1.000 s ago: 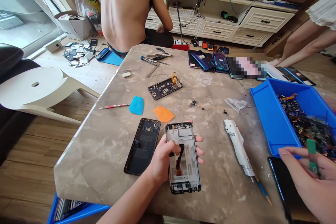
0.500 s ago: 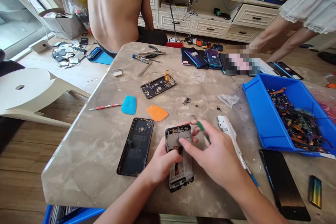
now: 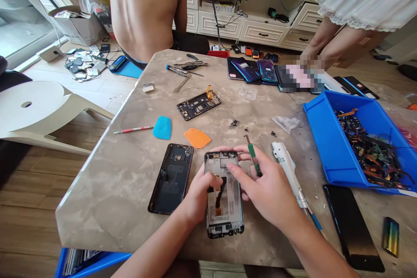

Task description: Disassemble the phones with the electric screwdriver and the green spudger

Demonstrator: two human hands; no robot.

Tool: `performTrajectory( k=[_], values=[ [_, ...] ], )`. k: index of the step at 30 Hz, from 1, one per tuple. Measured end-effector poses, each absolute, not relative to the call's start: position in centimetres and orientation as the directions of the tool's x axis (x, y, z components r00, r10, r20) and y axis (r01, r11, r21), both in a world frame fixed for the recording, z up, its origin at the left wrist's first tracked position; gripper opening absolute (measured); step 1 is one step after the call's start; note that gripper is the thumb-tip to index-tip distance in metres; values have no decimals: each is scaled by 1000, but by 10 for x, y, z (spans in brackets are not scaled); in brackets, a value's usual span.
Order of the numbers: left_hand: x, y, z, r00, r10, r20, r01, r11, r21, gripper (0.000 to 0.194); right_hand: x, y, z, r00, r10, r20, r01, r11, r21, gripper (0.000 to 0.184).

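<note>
Your left hand [image 3: 198, 197] wraps the side of a slim grey metal phone mid-frame [image 3: 224, 219], which sits near the front edge of the mottled stone counter [image 3: 107, 200]. Your right hand [image 3: 265, 193] pinches a thin green-handled pick [image 3: 253, 160], its fingertip on the frame's top. Expect the frame to feel light and stiff but fragile: hold its rim, clear of the black ribbon cable [image 3: 220, 193]. Just left lies a black phone back cover [image 3: 171, 178]; to the right, a long white tubular tool [image 3: 286, 165], then a blue plastic parts bin [image 3: 321, 139].
</note>
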State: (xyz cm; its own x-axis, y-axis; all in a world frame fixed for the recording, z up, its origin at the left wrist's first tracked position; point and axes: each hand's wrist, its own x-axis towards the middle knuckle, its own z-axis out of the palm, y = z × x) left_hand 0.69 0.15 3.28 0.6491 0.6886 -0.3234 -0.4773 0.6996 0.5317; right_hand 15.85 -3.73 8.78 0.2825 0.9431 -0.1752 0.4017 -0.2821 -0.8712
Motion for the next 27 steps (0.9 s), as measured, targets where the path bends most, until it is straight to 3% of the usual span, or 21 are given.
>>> performTrajectory(
  k=[3, 6, 8, 12, 27],
  values=[
    [8, 8, 37, 625, 685, -374, -554, 727, 407, 78, 162, -42, 87, 303, 924, -235, 301, -327, -896, 40],
    [8, 15, 44, 619, 678, -397, -579, 735, 352, 75, 165, -48, 86, 273, 934, -229, 327, -315, -891, 30],
    [8, 17, 46, 615, 676, -406, -582, 736, 345, 69, 166, -51, 86, 233, 946, -224, 369, -299, -880, 23],
    [9, 18, 47, 615, 666, -422, -574, 746, 339, 63, 167, -55, 85, 215, 950, -228, 387, -297, -873, 26],
    [11, 20, 42, 628, 650, -428, -589, 757, 284, 67, 168, -58, 72, 179, 961, -211, 332, -261, -906, 25]
  ],
)
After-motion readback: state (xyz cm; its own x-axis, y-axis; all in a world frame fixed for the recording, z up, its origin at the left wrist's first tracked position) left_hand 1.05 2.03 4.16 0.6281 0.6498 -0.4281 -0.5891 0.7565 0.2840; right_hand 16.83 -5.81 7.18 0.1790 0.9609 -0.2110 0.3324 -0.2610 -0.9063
